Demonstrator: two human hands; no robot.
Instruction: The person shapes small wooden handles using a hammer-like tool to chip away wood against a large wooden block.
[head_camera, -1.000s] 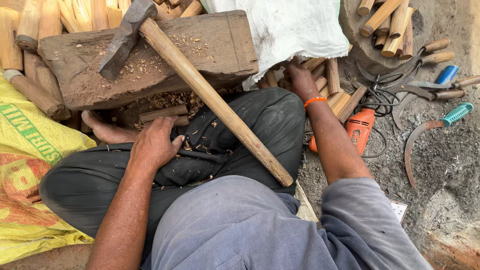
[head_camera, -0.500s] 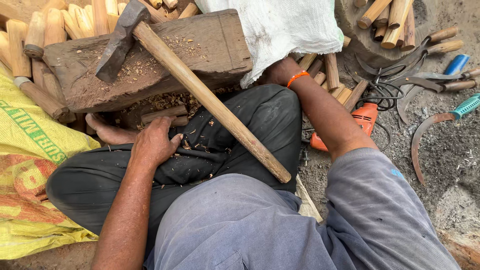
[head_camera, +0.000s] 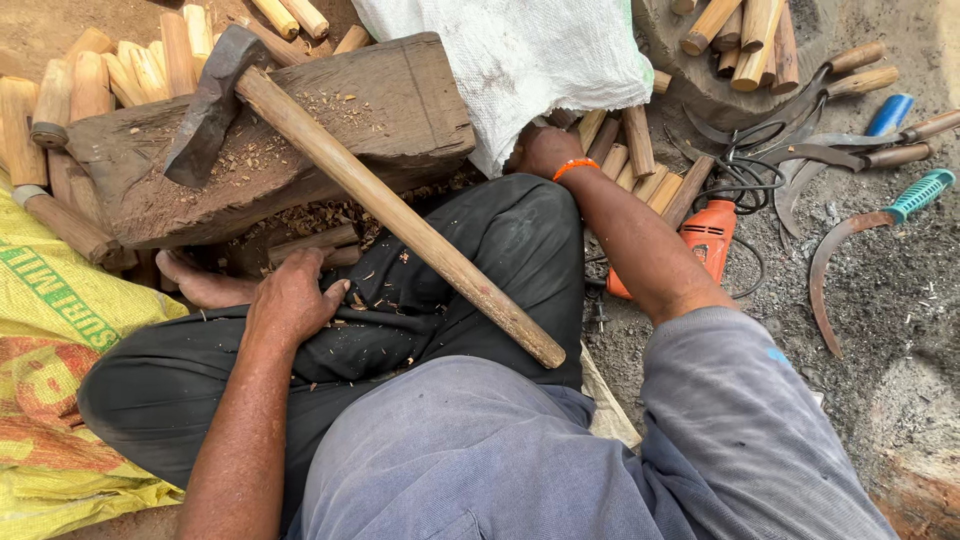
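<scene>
I sit cross-legged on the ground in dark trousers. My left hand (head_camera: 290, 300) rests flat on my left leg, fingers loosely apart, holding nothing. My right hand (head_camera: 540, 150) reaches forward to the lower edge of a white woven sack (head_camera: 520, 60), beside a pile of short wooden pieces (head_camera: 640, 165). Its fingers are hidden at the sack's edge, so a grip cannot be made out. An adze lies with its iron head (head_camera: 205, 110) on a worn wooden block (head_camera: 410, 100). Its long wooden handle (head_camera: 400, 220) slants across my lap, untouched.
An orange power drill (head_camera: 710, 235) with a black cord lies to the right of my knee. Sickles (head_camera: 850, 250) and other hand tools lie on the dirt further right. Cut wooden sticks (head_camera: 90, 70) are stacked behind the block, and a yellow sack (head_camera: 50, 330) lies at my left.
My right hand has moved left from the pile of wooden pieces to the edge of the white sack. My left hand and the adze have stayed put.
</scene>
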